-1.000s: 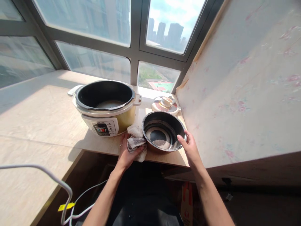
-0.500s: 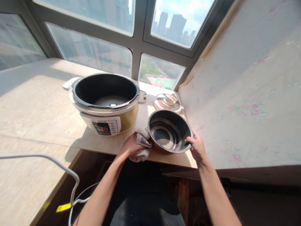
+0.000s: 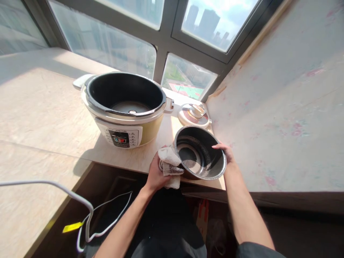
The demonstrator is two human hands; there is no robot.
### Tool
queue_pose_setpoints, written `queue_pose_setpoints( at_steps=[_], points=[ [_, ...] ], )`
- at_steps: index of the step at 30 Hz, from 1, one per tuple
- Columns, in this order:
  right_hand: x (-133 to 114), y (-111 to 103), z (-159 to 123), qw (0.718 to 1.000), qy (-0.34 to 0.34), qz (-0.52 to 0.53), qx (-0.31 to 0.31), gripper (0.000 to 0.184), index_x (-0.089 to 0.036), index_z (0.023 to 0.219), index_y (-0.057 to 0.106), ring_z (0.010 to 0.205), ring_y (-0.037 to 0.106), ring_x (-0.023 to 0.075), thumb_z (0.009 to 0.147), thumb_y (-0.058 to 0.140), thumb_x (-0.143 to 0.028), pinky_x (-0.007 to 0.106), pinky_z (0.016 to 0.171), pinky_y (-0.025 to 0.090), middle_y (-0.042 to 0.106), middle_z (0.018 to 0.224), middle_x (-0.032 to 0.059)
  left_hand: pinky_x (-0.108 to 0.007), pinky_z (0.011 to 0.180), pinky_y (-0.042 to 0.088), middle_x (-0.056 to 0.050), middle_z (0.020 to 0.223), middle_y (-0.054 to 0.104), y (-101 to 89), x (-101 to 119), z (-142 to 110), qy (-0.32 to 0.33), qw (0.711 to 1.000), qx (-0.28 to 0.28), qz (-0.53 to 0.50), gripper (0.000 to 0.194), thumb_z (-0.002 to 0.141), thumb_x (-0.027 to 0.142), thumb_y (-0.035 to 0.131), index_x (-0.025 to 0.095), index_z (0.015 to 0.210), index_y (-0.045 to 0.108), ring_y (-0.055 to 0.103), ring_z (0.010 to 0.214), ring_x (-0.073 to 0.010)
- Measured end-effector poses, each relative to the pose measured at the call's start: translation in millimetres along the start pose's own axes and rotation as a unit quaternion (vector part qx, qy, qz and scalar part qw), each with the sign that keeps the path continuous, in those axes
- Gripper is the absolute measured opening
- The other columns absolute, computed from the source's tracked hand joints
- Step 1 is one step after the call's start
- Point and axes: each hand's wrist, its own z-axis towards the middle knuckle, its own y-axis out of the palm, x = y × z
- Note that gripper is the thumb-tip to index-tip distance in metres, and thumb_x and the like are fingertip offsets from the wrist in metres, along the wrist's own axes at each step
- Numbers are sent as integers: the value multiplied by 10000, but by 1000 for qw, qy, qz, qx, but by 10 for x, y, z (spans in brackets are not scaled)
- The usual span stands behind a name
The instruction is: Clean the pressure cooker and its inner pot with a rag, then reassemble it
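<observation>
Clamped on cloth (image 3: 170, 156) with left grip (image 3: 156, 173); pinched on pot (image 3: 200, 154) rim with right grip (image 3: 229, 154). With pot tilted at counter (image 3: 45, 107) edge. Done: lid (image 3: 189, 115) off. Apparently left: pale ring (image 3: 196, 167) inside.

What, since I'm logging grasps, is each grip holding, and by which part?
The right grip holds the round, black-lined metal pot by its right-hand rim; the left grip holds the bunched, white, dark-patched fabric cloth by its left side.

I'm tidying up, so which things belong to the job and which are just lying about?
Job:
cooking pot, in the right hand
cloth, in the left hand
electric pressure cooker, probably

Apparently lying about:
lid
white cable
yellow tag
</observation>
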Motion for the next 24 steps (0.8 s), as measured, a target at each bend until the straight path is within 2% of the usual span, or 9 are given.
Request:
queue_pose_setpoints(
  at_steps=[2,4,8,12,15,17,19,24],
  points=[
    [-12,15,55,999,42,11,-11,357,-226,956,786,751,767,315,602,737,-237,477,751,636,816,803,36,-597,1157,479,-172,1391,670,82,-16,-105,0,1000,27,2,807,605,357,901,198,1341,611,615,1332,-412],
    [-17,37,123,998,57,24,-22,302,-216,932,783,782,777,321,641,740,-287,482,777,642,820,814,46,-612,1144,480,-179,1411,656,151,-44,-201,2,998,57,7,859,623,365,899,189,1396,569,612,1335,-405],
    [-3,107,263,997,-27,61,-26,270,-229,918,763,742,774,275,654,759,-285,427,755,653,819,818,14,-628,1165,446,-175,1442,632,255,-104,-348,10,994,106,29,883,655,379,904,204,1442,543,598,1348,-393],
    [40,134,358,986,-106,118,50,129,-242,779,697,555,689,180,688,778,-286,315,617,627,738,634,-40,-641,1176,432,-165,1455,615,287,-139,-422,-1,989,137,57,888,648,408,926,225,1434,555,574,1370,-401],
    [89,100,357,977,-132,146,87,202,-248,674,607,453,592,128,749,776,-330,256,534,574,621,503,-79,-638,1157,455,-199,1400,637,251,-135,-415,1,990,128,63,893,639,439,926,176,1412,564,591,1346,-411],
    [132,74,303,971,-136,162,109,222,-240,678,601,458,580,120,790,757,-353,244,521,555,609,507,-75,-637,1151,462,-207,1332,665,217,-121,-392,4,991,115,63,857,645,457,917,156,1376,585,604,1329,-414],
    [191,65,200,962,-150,174,151,208,-228,734,636,530,624,132,820,740,-387,249,552,565,665,596,-47,-635,1134,479,-199,1259,692,191,-113,-370,-3,992,108,61,797,653,468,906,152,1324,614,631,1291,-411],
    [455,196,-243,935,-209,161,238,275,-218,865,657,738,684,164,763,805,-425,299,756,604,705,801,-30,-601,1050,550,-178,1175,723,169,-178,-368,-34,990,117,66,682,602,475,920,154,1155,681,686,1188,-405]
  ],
)
